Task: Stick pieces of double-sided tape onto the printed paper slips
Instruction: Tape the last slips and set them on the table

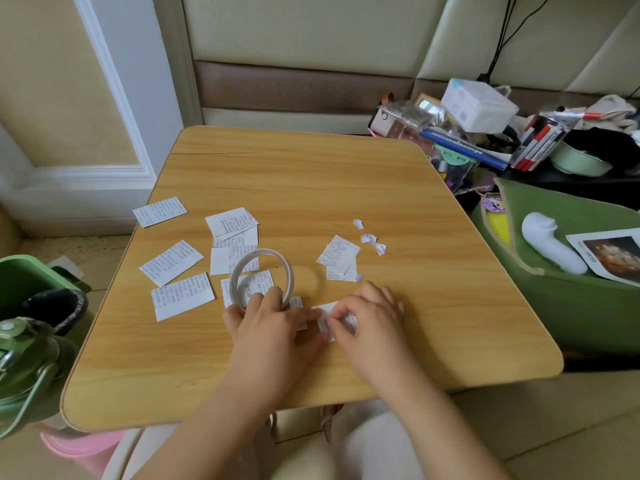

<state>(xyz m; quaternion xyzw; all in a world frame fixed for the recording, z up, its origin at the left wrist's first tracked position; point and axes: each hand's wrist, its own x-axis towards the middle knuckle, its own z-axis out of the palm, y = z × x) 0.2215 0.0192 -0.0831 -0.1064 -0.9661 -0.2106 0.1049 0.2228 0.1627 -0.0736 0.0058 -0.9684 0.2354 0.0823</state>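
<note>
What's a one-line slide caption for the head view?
Left hand holds the tape roll upright while the right hand presses tape onto a printed slip on the wooden table.

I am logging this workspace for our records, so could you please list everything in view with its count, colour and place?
table: one, light wood, centre.
printed paper slips: about ten, white, spread and partly stacked on the table's left and middle; one lies under the hands.
tape roll: one, whitish ring, upright at the left hand.
paper scraps: several, white, table's right of centre.
bag: one, green, right of the table.
white box: one, on the clutter at upper right.
bin: one, green, left edge.
left hand: grips the tape roll.
right hand: pinches at the near slip.
</note>
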